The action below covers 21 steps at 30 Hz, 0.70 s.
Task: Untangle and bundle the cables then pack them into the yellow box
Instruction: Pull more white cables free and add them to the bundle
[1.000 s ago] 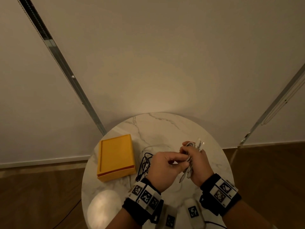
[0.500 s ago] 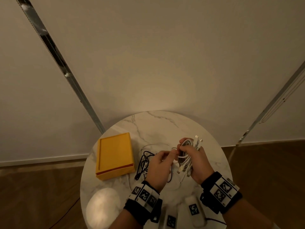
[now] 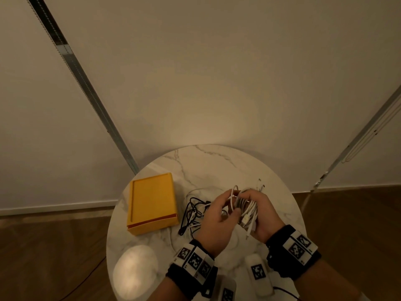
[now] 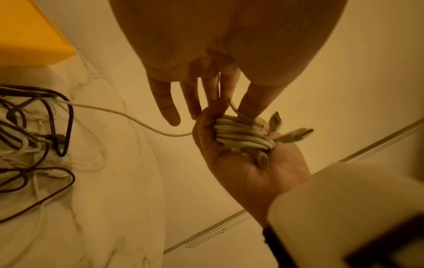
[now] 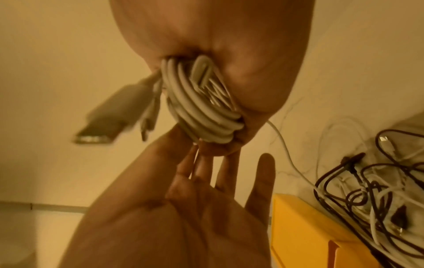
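Note:
A closed yellow box (image 3: 152, 203) lies at the left of the round marble table (image 3: 217, 166). Beside it sits a tangle of black and white cables (image 3: 193, 213). Above the table, my right hand (image 3: 267, 216) grips a coiled white cable bundle (image 3: 247, 207) with its plugs sticking out. My left hand (image 3: 217, 218) pinches a strand of that white cable (image 4: 231, 105) between thumb and forefinger, right at the coil (image 4: 243, 134); its other fingers are straight. The loose end of the cable (image 4: 137, 119) trails down to the tangle (image 4: 34, 136).
White blocks with black marker tags (image 3: 258, 272) lie at the table's near edge. A bright light patch (image 3: 136, 272) shows on the near left of the top. Wooden floor surrounds the table, with a pale wall and metal rails (image 3: 86, 88) behind.
My left hand drew the strand out to the left, then came back against the bundle in my right hand. The coil shows more wraps now.

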### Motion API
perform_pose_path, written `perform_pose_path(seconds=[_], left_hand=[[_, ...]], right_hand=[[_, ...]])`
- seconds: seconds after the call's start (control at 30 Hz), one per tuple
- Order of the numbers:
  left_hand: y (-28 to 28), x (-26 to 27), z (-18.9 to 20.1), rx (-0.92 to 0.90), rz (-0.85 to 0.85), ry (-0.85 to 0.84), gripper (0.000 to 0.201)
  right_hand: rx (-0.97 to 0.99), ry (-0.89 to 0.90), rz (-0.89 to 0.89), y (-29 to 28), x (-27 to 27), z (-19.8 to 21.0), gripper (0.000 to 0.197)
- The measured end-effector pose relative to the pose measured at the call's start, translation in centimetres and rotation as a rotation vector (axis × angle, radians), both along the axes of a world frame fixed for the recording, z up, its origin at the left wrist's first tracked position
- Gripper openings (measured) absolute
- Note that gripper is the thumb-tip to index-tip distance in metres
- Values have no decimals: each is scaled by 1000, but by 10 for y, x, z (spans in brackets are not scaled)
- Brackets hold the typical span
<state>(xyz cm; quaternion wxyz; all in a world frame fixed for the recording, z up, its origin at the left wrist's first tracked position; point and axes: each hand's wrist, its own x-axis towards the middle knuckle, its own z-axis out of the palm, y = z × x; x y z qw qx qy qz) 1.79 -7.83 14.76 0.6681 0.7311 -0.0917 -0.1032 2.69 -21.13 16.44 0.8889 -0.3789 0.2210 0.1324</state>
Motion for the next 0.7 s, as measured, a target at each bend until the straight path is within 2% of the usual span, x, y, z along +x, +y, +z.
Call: perform_pose_path(seconds=[0.13, 0.27, 0.4, 0.6, 0.63, 0.7], left_hand=[[6, 2, -12, 183, -90, -76, 62], [11, 4, -9, 290, -176, -173, 71], [15, 4, -6, 411, -231, -227, 71], [26, 2, -11, 209, -136, -138, 98], [29, 3, -11, 199, -155, -169, 95], [37, 7, -11, 158, -223, -207, 78]], right_hand=[[22, -16, 57, 1, -2, 2, 7], [63, -42, 112, -1, -6, 3, 21], [87, -50, 172, -3, -9, 3, 31], [-20, -82, 275, -3, -8, 6, 40], [-23, -104, 305, -2, -8, 8, 38], [-31, -164, 382, 0, -11, 10, 33]])
